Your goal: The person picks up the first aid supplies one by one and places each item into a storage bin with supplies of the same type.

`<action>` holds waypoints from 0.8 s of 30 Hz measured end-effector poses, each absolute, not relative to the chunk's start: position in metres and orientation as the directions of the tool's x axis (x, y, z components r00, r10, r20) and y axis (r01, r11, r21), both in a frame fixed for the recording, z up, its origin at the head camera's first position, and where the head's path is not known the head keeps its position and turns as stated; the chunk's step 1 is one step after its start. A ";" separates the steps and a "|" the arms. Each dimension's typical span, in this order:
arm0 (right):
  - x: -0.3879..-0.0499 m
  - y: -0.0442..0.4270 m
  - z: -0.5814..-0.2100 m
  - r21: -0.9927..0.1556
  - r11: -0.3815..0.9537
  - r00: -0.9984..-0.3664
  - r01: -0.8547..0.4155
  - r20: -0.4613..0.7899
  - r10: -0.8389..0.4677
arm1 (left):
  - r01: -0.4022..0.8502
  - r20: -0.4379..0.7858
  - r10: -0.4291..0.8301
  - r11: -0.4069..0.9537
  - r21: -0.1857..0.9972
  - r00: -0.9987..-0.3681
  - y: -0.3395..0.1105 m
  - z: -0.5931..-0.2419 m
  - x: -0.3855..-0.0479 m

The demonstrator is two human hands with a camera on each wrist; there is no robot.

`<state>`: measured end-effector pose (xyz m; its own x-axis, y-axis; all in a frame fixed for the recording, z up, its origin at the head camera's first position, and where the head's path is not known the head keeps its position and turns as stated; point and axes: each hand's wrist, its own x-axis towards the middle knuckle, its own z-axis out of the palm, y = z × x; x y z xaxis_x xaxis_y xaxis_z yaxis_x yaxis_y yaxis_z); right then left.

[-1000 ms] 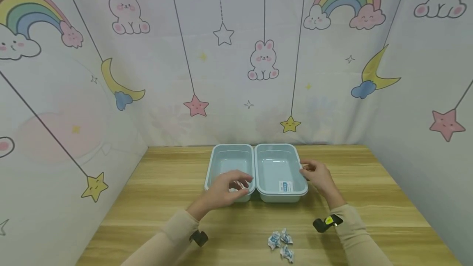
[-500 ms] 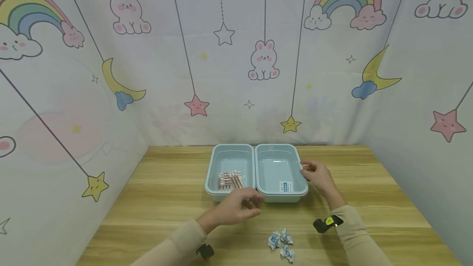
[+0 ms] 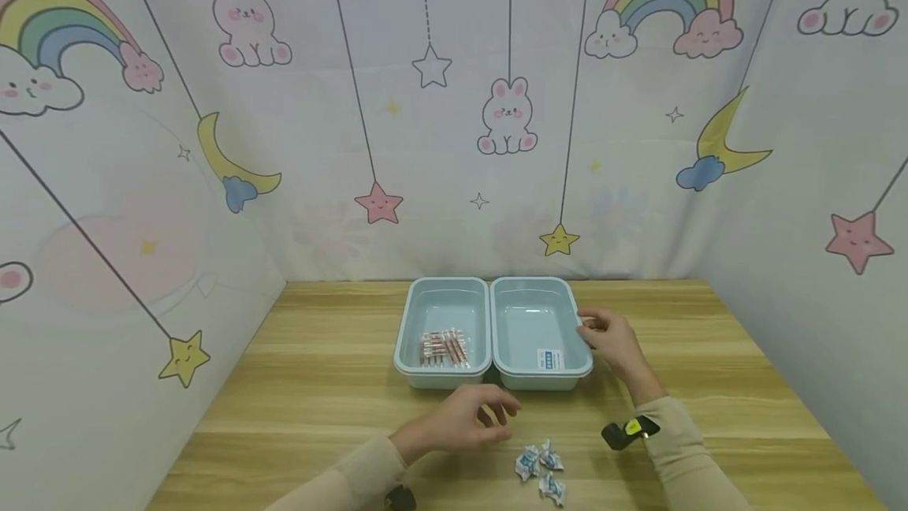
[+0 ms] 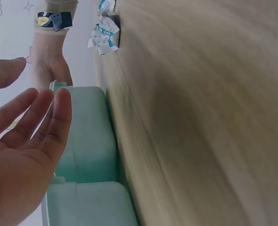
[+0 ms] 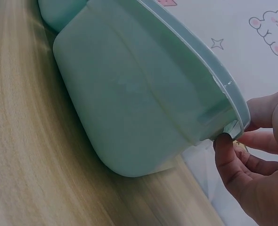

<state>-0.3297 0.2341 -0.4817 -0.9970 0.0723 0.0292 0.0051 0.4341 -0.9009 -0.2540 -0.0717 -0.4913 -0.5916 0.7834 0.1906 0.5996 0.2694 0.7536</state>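
My left hand (image 3: 470, 419) hovers over the table in front of the two bins, fingers loosely bent, nothing held; the left wrist view shows the bare palm (image 4: 21, 165). To its right lie 3 small twisted white-and-blue wrappers, apparently wrapped candies (image 3: 527, 462). With thumb and fingers, my right hand (image 3: 615, 345) pinches the right-hand rim of the pale blue plastic bin (image 3: 542, 382), as the right wrist view also shows. That bin has a white-and-blue label inside. The left bin (image 3: 440, 379) stands against it and holds several clear-wrapped sticks with reddish-brown stripes (image 3: 444, 348).
Both bins stand on a wood-grain table (image 3: 340, 337) near its back edge. A white cloth (image 3: 440, 243) printed with stars, rabbits and rainbows hangs behind, and similar printed walls flank both sides.
My left hand has come out of the left bin's front area, moving toward me and right, uncovering the wrapped sticks. The right hand stays on the right bin's rim.
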 end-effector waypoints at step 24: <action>-0.326 0.232 -0.476 -0.899 0.437 -0.996 0.034 0.004 0.085 | 0.679 0.110 0.839 0.345 0.648 -0.532 -0.055 -0.507 -0.241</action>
<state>-0.3257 0.2315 -0.4760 -0.9964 0.0851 0.0036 0.0341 0.4372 -0.8987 -0.2414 -0.0554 -0.5070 -0.5321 0.8394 0.1104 0.6793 0.3454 0.6475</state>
